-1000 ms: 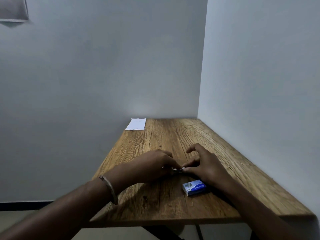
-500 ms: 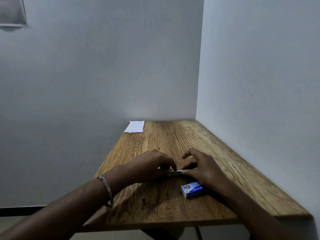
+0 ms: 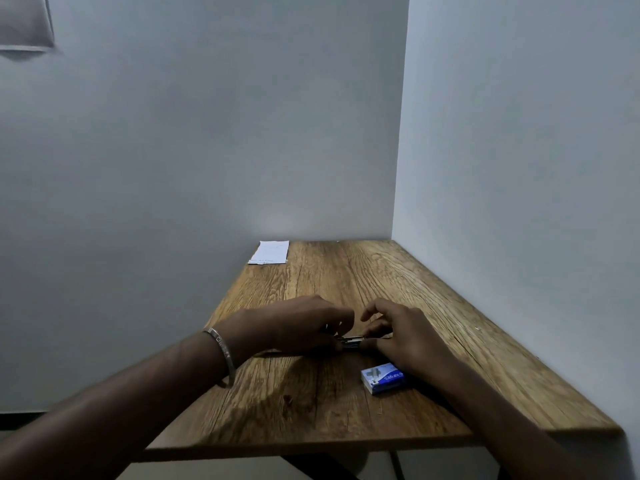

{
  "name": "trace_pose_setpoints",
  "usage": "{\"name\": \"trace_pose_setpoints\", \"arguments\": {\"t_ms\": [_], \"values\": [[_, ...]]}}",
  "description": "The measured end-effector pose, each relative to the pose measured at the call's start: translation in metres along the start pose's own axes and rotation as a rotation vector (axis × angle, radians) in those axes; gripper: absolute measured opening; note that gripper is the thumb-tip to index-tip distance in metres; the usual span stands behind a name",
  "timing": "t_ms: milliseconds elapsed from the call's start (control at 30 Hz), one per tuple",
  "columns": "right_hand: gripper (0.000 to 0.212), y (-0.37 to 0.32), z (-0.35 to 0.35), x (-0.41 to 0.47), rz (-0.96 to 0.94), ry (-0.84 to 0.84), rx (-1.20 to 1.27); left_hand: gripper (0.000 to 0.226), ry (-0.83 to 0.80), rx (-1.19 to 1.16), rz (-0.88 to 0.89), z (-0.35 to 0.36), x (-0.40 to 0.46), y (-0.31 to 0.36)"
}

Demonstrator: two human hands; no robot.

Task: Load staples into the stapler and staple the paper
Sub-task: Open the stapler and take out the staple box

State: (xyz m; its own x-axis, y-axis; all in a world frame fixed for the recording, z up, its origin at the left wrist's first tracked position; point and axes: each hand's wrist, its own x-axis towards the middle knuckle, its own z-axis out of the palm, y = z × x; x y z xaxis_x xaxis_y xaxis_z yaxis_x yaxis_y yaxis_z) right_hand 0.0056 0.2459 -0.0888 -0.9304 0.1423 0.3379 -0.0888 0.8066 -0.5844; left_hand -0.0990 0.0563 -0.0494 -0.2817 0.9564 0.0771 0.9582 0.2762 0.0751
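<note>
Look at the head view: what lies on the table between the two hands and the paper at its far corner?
Nothing: bare wooden table separates the hands from the paper.

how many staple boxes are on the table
1: a blue staple box lying on the wooden table near its front edge, just beside the right hand. None other shows.

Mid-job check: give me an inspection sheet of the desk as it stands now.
Surface: wooden table, set into a wall corner.
Job's things: stapler between both hands, mostly hidden; blue staple box closed, near the right wrist; paper at the far left corner, untouched.
Clutter: nothing seen.
Grips: left hand and right hand both on the stapler.
Cables: nothing seen.
Surroundings: plain grey walls, dim light.
</note>
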Motion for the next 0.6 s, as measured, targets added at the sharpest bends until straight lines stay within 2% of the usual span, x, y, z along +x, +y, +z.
{"name": "trace_pose_setpoints", "arguments": {"t_ms": [133,267,367,500,600], "values": [[0.032,-0.002,0.0,-0.001,-0.007,0.007,-0.007,0.012,0.205,-0.133,-0.065,0.009,-0.008,-0.006],[0.03,-0.004,0.001,-0.002,-0.021,0.001,-0.021,0.027,0.412,-0.29,-0.133,0.021,-0.017,-0.008],[0.025,-0.003,0.0,-0.002,-0.037,0.002,-0.032,0.017,0.538,-0.349,-0.2,0.029,-0.03,-0.014],[0.021,-0.002,0.001,-0.001,-0.054,-0.011,-0.041,0.023,0.562,-0.449,-0.245,0.034,-0.047,-0.017],[0.02,-0.002,0.002,-0.001,-0.075,-0.016,-0.059,0.044,0.567,-0.479,-0.247,0.036,-0.048,-0.014]]}}
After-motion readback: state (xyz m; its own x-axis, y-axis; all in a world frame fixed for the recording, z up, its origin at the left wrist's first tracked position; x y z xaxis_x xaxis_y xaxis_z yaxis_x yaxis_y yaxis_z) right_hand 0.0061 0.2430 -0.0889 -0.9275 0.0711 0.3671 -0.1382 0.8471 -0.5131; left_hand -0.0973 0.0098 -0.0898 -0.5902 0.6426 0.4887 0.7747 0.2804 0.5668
